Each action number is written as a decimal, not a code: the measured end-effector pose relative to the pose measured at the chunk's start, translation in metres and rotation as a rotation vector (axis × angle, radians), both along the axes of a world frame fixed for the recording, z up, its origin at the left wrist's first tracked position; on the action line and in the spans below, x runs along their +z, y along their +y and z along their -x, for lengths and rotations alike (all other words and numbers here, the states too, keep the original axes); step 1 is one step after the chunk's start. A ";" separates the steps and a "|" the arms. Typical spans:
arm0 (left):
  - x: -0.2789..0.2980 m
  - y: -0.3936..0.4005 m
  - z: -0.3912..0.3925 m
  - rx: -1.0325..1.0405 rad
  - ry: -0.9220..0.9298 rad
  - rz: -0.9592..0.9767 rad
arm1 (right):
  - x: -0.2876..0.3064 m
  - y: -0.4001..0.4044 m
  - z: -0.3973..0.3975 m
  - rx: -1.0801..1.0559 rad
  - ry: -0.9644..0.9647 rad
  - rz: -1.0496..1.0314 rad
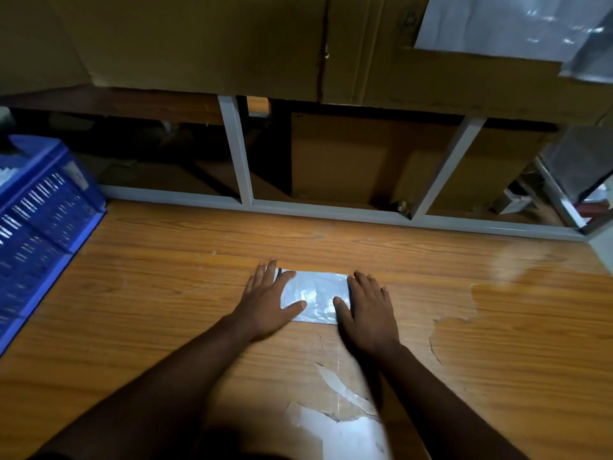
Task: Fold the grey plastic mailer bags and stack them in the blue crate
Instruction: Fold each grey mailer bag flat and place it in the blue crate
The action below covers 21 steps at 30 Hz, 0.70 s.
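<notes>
A grey plastic mailer bag (316,295), folded into a small rectangle, lies flat on the wooden table (166,293) in the middle of the view. My left hand (268,300) lies palm down on its left edge, fingers spread. My right hand (368,307) presses flat on its right edge, thumb on the plastic. Neither hand grips the bag. The blue crate (43,220) stands at the table's left side, with something pale just visible inside at its top.
A white metal frame (242,167) runs along the table's far edge, with cardboard boxes (365,161) behind and above it. More grey plastic (497,24) hangs at the top right. The table's veneer is peeled and torn (338,413) near me.
</notes>
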State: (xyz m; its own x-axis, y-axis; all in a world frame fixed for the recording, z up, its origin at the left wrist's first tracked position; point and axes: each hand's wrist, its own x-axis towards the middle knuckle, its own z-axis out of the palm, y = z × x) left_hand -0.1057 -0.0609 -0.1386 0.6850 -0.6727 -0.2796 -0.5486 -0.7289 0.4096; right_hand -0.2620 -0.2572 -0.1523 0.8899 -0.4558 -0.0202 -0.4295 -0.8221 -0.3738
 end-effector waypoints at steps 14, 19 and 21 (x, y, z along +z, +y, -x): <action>0.059 0.100 -0.080 -0.057 0.246 0.165 | 0.055 0.100 -0.070 0.233 0.078 -0.051; 0.129 0.173 -0.122 -0.247 0.087 0.243 | 0.109 0.168 -0.105 0.287 -0.048 -0.262; 0.157 0.203 -0.142 -0.313 -0.003 0.301 | 0.124 0.203 -0.114 0.260 -0.103 -0.285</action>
